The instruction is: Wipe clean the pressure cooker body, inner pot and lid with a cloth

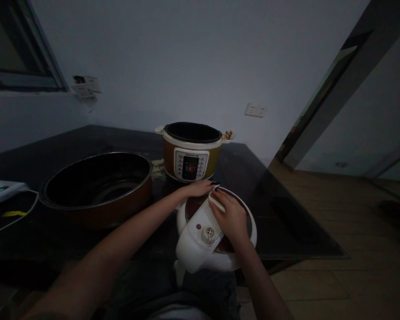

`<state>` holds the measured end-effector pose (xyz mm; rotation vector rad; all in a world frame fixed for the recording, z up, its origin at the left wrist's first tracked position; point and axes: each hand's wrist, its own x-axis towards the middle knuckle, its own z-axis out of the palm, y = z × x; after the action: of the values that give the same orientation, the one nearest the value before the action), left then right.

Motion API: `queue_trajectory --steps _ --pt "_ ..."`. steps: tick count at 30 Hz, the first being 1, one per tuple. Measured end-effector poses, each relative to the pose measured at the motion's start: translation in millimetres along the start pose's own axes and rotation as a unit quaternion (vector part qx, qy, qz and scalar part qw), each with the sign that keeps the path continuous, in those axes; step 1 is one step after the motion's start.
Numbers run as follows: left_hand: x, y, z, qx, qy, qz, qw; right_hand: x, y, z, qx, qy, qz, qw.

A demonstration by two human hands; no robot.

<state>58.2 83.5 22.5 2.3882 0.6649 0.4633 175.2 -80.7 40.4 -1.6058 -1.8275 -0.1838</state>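
Note:
A white and dark red electric pressure cooker lid (200,246) lies tilted at the near table edge, with a valve knob (208,234) and a small red button on its white bar. My left hand (200,188) is closed at the lid's far rim, and a small dark bit shows at its fingertips. Curled over the far end of the bar, my right hand (231,215) is closed on the lid. Something small and white shows between the two hands, too small to name. Behind them stands the pressure cooker body (191,160), lidless, its control panel facing me.
A wide brown pot (116,211) with a dark inside stands left on the black table (270,178). Farther left lie a white device (5,191) with a cable and a yellow strip (15,214). Wall sockets (255,110) are behind. The table's right edge drops to a tiled floor.

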Motion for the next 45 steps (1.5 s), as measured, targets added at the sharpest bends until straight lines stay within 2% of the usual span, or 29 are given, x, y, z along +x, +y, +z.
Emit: queue_trajectory --steps 3,6,13,16,21,24,28,33,39,42,45 --pt "17 2 1.6 -0.008 -0.041 0.004 0.999 0 -3 -1 -0.013 -0.007 0.014 1.000" --pt "12 4 -3.3 -0.017 -0.064 0.018 0.998 0 -5 -1 -0.025 -0.006 0.021 0.999" --pt "-41 3 -23.9 -0.007 -0.056 0.033 0.998 -1 -6 -1 -0.031 -0.008 0.024 0.999" --pt "-68 3 -27.5 0.013 -0.057 0.011 0.998 -1 -6 -1 -0.027 -0.003 0.022 0.999" --pt "-112 10 -20.9 0.022 -0.006 -0.101 0.995 -1 -7 -1 -0.032 0.000 0.023 0.999" --pt "-134 11 -15.5 -0.020 0.053 -0.111 0.992 -2 -7 -1 -0.029 0.005 0.028 0.999" --pt "-149 10 -13.7 -0.037 0.087 -0.114 0.989 -2 -8 -1 -0.026 0.007 0.026 0.999" --pt "-139 16 -15.4 0.019 0.085 -0.167 0.982 -2 -7 2 -0.025 0.006 0.016 1.000" --pt "-100 25 -2.4 0.107 0.067 -0.083 0.988 1 -1 5 -0.013 0.005 -0.020 1.000" --pt "-71 26 2.5 0.137 0.034 -0.038 0.989 1 -1 4 -0.015 -0.003 -0.021 1.000" --pt "-40 24 1.0 0.123 -0.007 -0.004 0.992 1 -2 4 -0.016 -0.008 -0.015 1.000"
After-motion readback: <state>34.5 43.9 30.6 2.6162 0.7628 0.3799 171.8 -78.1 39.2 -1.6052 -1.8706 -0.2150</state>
